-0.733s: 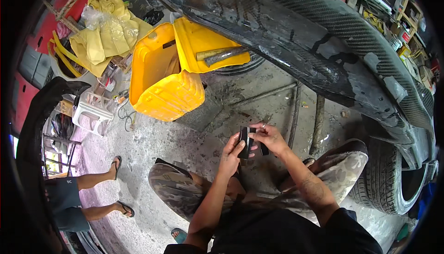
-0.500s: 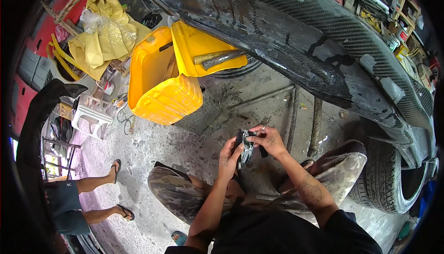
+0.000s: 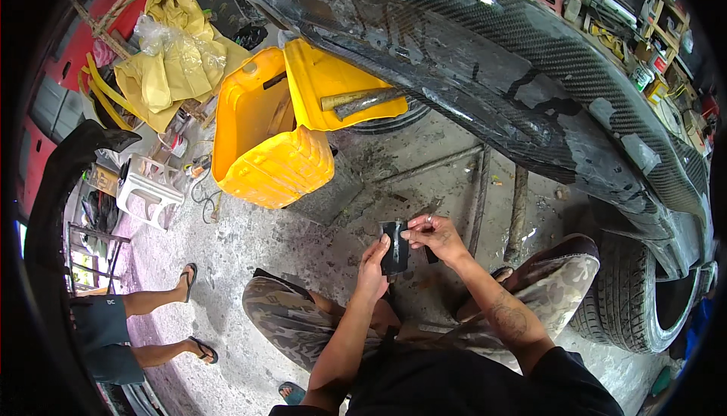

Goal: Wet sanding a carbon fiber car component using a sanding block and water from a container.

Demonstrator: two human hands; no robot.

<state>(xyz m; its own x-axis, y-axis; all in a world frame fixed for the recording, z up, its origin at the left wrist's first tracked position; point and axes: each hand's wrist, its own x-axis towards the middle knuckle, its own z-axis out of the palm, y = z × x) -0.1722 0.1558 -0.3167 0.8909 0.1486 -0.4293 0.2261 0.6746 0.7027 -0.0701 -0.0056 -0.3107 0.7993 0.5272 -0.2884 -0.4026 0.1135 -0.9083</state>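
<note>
Between my knees, my left hand [image 3: 372,266] grips a flat black rectangular piece [image 3: 394,254] by its left side, thumb on its face. A whitish smear or glare runs down that face. At its upper right edge, the thumb and fingertips of my right hand [image 3: 439,239] are pinched together, touching or nearly touching it. A small dark strip [image 3: 431,255] sticks out below my right fingers and seems held in them. What exactly the black piece is, I cannot make out.
A large carbon-fibre-patterned car body part [image 3: 485,60] spans overhead, with a tyre [image 3: 625,295] at right. Ahead stands a cut-open yellow plastic container [image 3: 276,166] with a tube-like roll [image 3: 367,102] on its flap. Metal bars [image 3: 517,211] lie beyond my hands. Another person's legs [image 3: 155,304] are at left.
The black piece has turned from a tilted, shiny view to show its flat dark face. My right fingers have shifted off its face to its upper right edge.
</note>
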